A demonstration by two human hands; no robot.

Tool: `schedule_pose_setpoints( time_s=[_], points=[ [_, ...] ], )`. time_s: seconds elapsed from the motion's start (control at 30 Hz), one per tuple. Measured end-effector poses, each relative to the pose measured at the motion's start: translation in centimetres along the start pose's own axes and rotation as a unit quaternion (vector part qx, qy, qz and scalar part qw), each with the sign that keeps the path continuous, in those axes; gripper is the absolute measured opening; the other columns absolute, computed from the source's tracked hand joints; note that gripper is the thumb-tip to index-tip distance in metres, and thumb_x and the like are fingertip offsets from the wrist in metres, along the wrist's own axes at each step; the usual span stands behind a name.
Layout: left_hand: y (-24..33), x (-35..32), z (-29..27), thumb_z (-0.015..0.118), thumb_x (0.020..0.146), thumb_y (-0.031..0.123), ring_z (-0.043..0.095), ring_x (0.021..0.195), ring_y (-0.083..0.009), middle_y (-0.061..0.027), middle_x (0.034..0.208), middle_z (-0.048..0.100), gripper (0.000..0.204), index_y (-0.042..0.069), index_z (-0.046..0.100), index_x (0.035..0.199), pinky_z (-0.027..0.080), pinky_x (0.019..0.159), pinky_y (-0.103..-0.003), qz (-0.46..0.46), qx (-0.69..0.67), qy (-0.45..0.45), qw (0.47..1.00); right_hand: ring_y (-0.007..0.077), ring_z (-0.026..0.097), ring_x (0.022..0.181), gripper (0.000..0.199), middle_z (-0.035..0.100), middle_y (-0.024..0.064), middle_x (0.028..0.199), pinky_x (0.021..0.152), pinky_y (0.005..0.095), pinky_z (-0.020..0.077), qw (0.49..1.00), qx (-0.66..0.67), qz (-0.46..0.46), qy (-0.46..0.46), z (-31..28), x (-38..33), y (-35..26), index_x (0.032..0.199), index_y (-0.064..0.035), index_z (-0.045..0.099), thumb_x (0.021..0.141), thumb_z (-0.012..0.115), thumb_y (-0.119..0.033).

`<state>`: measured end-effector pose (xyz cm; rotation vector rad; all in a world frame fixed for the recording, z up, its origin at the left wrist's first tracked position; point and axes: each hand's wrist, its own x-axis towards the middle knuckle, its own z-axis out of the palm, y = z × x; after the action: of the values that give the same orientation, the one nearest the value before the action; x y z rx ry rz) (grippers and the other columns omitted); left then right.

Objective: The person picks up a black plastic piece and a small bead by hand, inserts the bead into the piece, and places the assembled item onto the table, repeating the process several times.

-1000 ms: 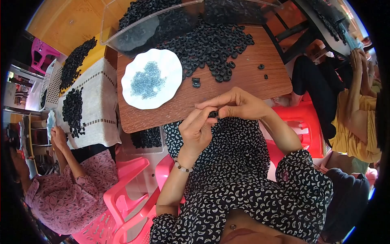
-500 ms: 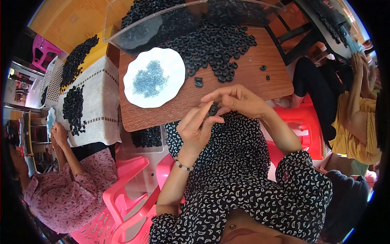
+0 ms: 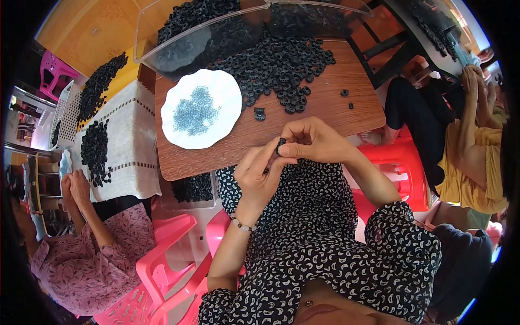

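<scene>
A small black plastic part (image 3: 280,145) is pinched between my two hands over my lap, just off the table's near edge. My left hand (image 3: 256,174), wearing a bead bracelet (image 3: 243,224), grips it from the left with thumb and fingers. From the other side, the thumb and curled fingers of my right hand (image 3: 313,142) press on it. Much of the part is hidden by fingertips. Beyond my hands, a white scalloped plate (image 3: 173,98) holds a heap of tiny greyish see-through pieces (image 3: 196,112). One black part (image 3: 260,114) lies alone between the plate and my hands.
A pile of black parts (image 3: 287,70) spreads over the brown table (image 3: 346,122), below a clear plastic bin (image 3: 216,40) of more. Two loose bits lie at right. A person in pink (image 3: 97,254) works at left by a cloth-covered surface (image 3: 135,135); another in yellow (image 3: 471,157) sits at right.
My right hand's fingers, stretched out before, have curled in and now pinch the black plastic part with the thumb. My left hand keeps its grip. The view has shifted slightly.
</scene>
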<state>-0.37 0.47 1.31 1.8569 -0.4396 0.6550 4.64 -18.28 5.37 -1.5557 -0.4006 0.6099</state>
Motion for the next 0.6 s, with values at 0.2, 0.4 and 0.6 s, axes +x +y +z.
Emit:
schedule_pose_setpoints(
  time_s=[0.2,0.4,0.6],
  points=[
    [0.0,0.3,0.3,0.073,0.095,0.013,0.067,0.072,-0.0171,-0.0086,0.084,0.07,0.027,-0.001,0.073,0.119,0.052,0.066,-0.028,-0.051,-0.03,0.003,0.998,0.0006,0.049,0.069,0.03,0.06,-0.0074,0.074,0.059,0.0227,0.0396,0.984,-0.137,-0.083,0.077,-3.0,1.1,-2.8,0.086,-0.0037,0.068,0.095,0.076,-0.031],
    [-0.7,-0.3,0.7,0.068,0.101,0.016,0.061,0.069,-0.0105,-0.0058,0.08,0.069,0.022,-0.001,0.076,0.114,0.047,0.062,-0.024,-0.123,-0.052,-0.004,0.991,0.0055,0.057,0.062,0.046,0.061,-0.0013,0.067,0.058,0.0233,0.0456,0.878,-0.372,-0.143,0.266,-13.3,7.3,-9.5,0.08,-0.0069,0.069,0.095,0.07,-0.051],
    [-0.4,-0.2,0.8,0.068,0.098,0.008,0.064,0.068,-0.0141,-0.0091,0.079,0.069,0.017,-0.003,0.076,0.109,0.048,0.061,-0.027,-0.133,-0.066,-0.004,0.989,0.0165,0.062,0.058,0.037,0.069,0.0094,0.067,0.06,0.0354,0.0506,0.842,-0.307,-0.053,0.441,-20.9,13.0,-13.4,0.078,0.0003,0.075,0.098,0.07,-0.031]
  ],
)
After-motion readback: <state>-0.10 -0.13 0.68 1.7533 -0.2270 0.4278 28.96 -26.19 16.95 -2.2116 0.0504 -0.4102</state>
